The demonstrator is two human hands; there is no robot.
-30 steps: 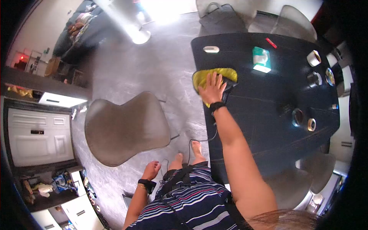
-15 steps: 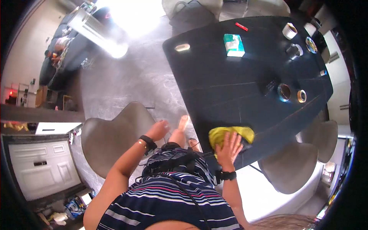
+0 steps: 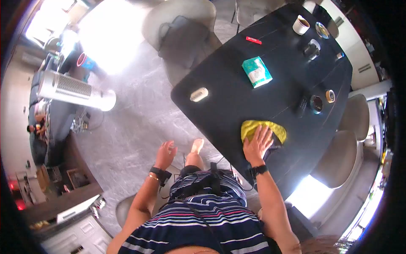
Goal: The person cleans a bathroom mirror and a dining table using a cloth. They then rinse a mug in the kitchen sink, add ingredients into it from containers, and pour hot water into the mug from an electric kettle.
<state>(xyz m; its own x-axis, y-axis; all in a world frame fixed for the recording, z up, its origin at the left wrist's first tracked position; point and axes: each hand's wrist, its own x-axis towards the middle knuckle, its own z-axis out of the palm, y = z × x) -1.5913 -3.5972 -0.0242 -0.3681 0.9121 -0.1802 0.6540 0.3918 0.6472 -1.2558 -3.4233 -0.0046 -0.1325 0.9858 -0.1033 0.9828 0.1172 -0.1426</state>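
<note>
My right hand [image 3: 256, 146] lies flat on a yellow cloth [image 3: 275, 129], pressing it against the black tabletop [image 3: 220, 110] near the table's left edge. Its fingers are stretched out and a little apart, and a dark patch shows beside them at the cloth's lower side. Over the floor, left of the table, my left hand [image 3: 165, 155] hangs in the air with its fingers loosely bent and nothing in it. Farther up the table are a white oval case [image 3: 198, 94] and a teal tissue pack [image 3: 257, 72].
A dark remote [image 3: 301, 106], a dark round bowl [image 3: 316, 104] and a tape roll [image 3: 330, 96] sit to the right. Beyond are a glass jar [image 3: 312, 50], a white cup [image 3: 301, 25] and a red packet [image 3: 253, 40]. Chairs [image 3: 336, 158] flank the table; a white tower fan [image 3: 76, 91] stands left.
The view has turned and moved forward along the table. My right hand stays flat on the yellow cloth, which now sits farther from the near corner. My left hand remains in the air.
</note>
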